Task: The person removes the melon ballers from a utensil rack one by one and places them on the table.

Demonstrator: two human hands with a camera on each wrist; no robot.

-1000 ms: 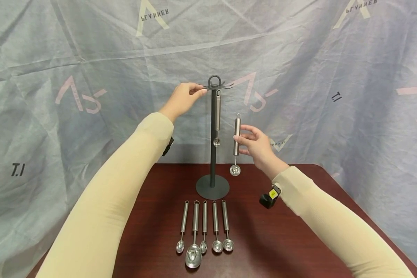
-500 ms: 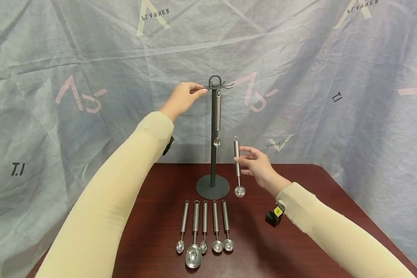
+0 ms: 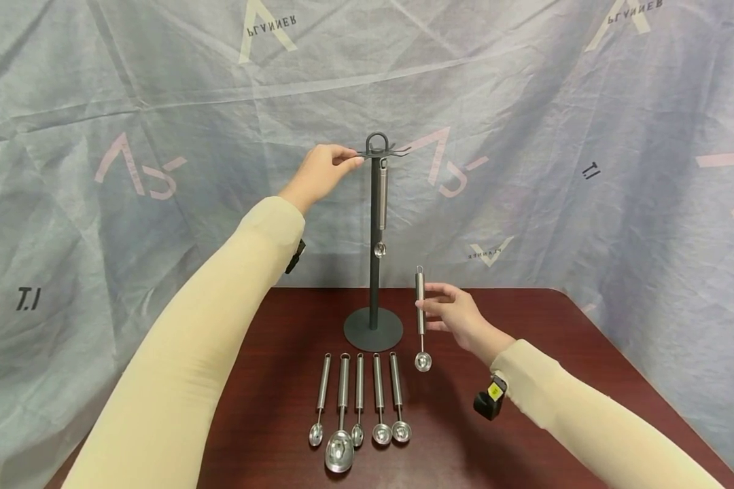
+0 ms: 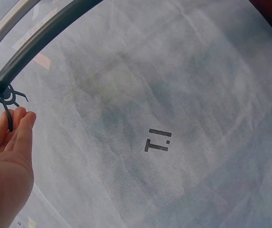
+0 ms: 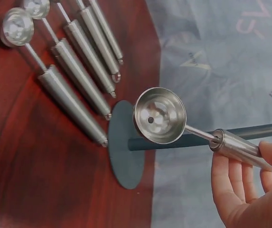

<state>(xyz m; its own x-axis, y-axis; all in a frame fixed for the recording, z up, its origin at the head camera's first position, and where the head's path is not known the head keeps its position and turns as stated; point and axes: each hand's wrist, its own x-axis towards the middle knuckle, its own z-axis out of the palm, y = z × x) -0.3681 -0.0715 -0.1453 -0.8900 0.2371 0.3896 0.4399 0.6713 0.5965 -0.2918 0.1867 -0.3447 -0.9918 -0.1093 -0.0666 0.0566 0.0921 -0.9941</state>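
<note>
My right hand [image 3: 459,318] holds a steel melon baller [image 3: 421,305] by its handle, loop end up and scoop down, right of the stand. In the right wrist view its round bowl [image 5: 160,115] shows a small hole. My left hand [image 3: 327,173] pinches one hook [image 4: 8,116] at the top of a dark utensil stand [image 3: 374,272]. From another hook hangs a second steel scoop [image 3: 382,200], close along the post. Several steel scoops [image 3: 377,390] lie in a row before the stand's round base, handles pointing away; one has a larger oval bowl [image 3: 339,451].
The stand's base [image 3: 373,331] rests on a dark red table [image 3: 483,435]. Behind hangs a grey printed cloth [image 3: 556,170]. A black camera [image 3: 489,401] sits on the right wrist, over the right part of the table.
My right hand has come down toward the table with the melon baller, from beside the post's upper half to near base height. The left hand stays at the hook.
</note>
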